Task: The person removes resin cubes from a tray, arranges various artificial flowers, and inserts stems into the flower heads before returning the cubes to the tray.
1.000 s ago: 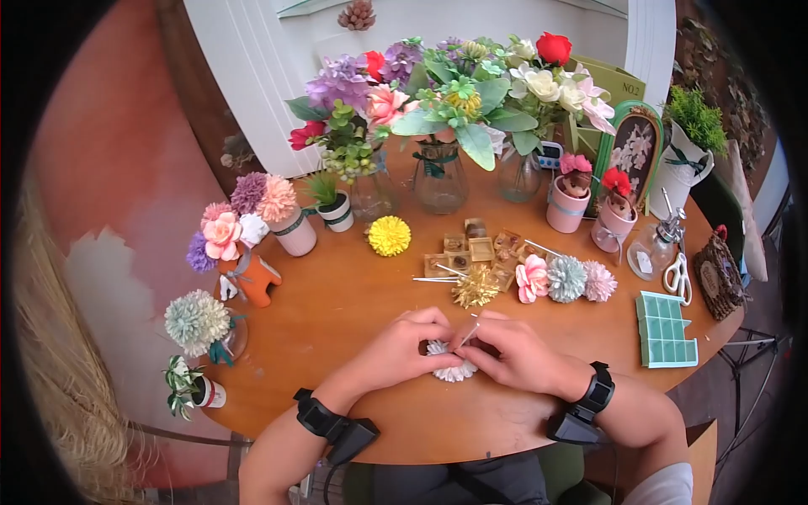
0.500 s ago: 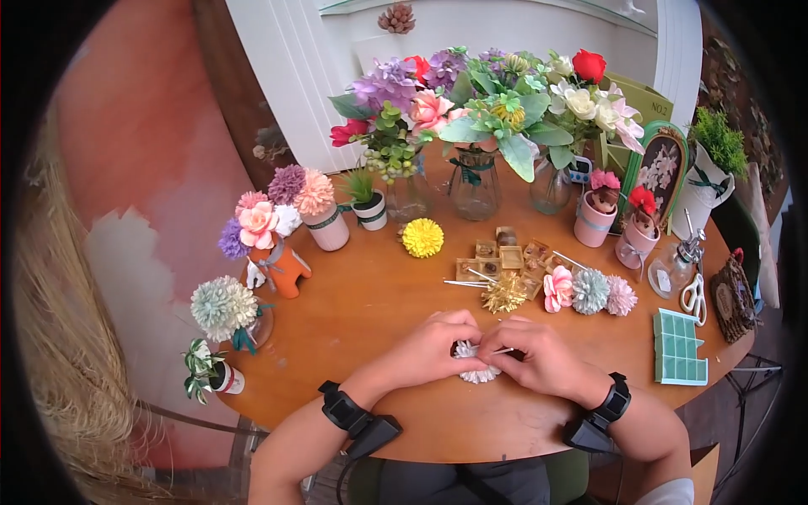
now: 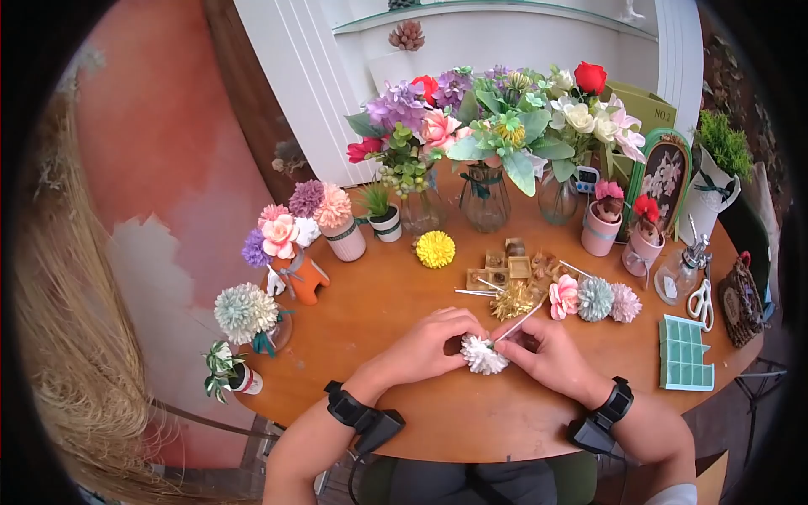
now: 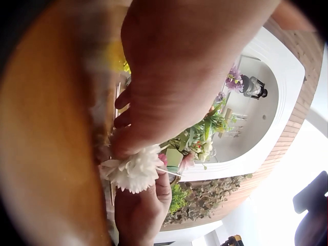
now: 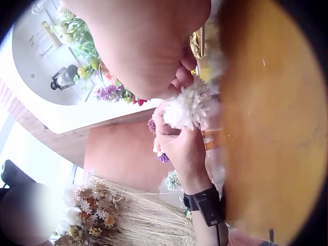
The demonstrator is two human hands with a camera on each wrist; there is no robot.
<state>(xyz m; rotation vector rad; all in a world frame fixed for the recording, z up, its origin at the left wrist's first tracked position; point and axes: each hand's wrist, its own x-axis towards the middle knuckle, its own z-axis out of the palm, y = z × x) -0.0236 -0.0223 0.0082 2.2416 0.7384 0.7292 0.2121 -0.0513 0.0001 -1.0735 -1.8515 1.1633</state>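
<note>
A fluffy white artificial flower (image 3: pixel 484 355) is held over the near part of the table, its petals spread upward. My left hand (image 3: pixel 429 345) pinches it from the left side. At its right edge my right hand (image 3: pixel 551 355) grips a thin white stick (image 3: pixel 522 320) between thumb and fingers, the stick slanting up and to the right. The left wrist view has the flower (image 4: pixel 134 171) between both hands, with the stick (image 4: pixel 169 172) jutting past the right hand's fingers. In the right wrist view the petals (image 5: pixel 189 108) hide the left fingertips partly.
Beyond the hands lie a gold tinsel pompom (image 3: pixel 512 300), small amber boxes (image 3: pixel 518 268), and pink and blue-grey flower heads (image 3: pixel 595 299). A yellow pompom (image 3: pixel 435 249) sits further back. At right are a mint divided tray (image 3: pixel 686 353) and white scissors (image 3: pixel 700 303); vases line the back.
The stick has swung from lying low across the right hand to slanting up and right. The white flower has turned so more of its petals show. The head view has shifted slightly.
</note>
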